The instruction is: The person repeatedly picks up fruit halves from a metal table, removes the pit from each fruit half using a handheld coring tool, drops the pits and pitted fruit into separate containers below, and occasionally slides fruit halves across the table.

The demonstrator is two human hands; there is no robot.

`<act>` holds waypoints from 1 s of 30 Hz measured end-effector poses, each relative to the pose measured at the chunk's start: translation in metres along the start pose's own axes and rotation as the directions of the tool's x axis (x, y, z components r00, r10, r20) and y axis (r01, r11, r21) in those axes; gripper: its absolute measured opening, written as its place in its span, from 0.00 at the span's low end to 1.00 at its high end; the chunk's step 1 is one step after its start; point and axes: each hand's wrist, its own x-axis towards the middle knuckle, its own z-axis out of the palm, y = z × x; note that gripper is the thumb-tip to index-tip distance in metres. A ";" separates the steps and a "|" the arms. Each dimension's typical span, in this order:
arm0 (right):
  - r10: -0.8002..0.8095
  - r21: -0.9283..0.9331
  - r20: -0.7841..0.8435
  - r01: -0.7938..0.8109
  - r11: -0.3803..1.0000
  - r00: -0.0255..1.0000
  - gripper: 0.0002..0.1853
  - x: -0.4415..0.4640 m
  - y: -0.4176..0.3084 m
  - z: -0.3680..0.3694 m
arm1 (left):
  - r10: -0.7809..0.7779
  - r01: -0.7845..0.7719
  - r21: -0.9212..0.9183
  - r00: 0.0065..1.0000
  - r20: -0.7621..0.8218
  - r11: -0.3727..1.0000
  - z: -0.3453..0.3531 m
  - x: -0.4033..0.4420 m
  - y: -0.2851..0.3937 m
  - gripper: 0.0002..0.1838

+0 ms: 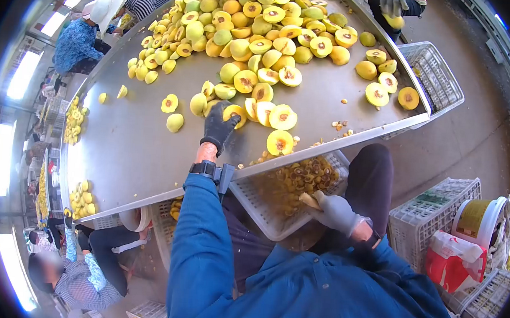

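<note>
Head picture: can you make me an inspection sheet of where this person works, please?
Surface: table, shiny grey, part bare.
Job's things: fruit, heaped, many cut in half; crate of brown and yellow bits below the near edge.
Clutter: crumbs on the table; bucket and red bag at picture right.
Hands: left hand touches a fruit half; right hand holds a tan thing, unclear what.
Cables: nothing seen.
Surroundings: other people, bright windows.

From afar, I had the left arm [202,238] reaching over the near edge of the bench [143,157], dark-gloved left hand [219,127] low, fingers bent; the grey-gloved right hand [338,214] was clenched below that edge.
</note>
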 end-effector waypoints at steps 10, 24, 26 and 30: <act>0.073 0.560 -0.317 0.125 0.819 0.946 0.20 0.060 -0.086 -0.041 | 0.001 0.016 -0.299 0.998 0.057 0.954 -0.024 -0.118 0.119 0.22; -0.250 0.029 -0.328 0.274 0.961 0.911 0.16 -0.005 -0.123 -0.025 | -0.316 -0.105 -0.834 0.894 -0.318 0.542 -0.003 -0.204 0.192 0.31; -0.261 -0.021 -0.312 0.268 0.963 0.914 0.15 -0.010 -0.124 -0.027 | -0.278 -0.113 -0.734 0.878 -0.389 0.670 0.001 -0.202 0.188 0.31; -0.234 -0.057 -0.284 0.227 0.972 0.930 0.14 -0.015 -0.123 -0.030 | -0.277 -0.134 -0.708 0.858 -0.433 0.693 0.002 -0.204 0.201 0.28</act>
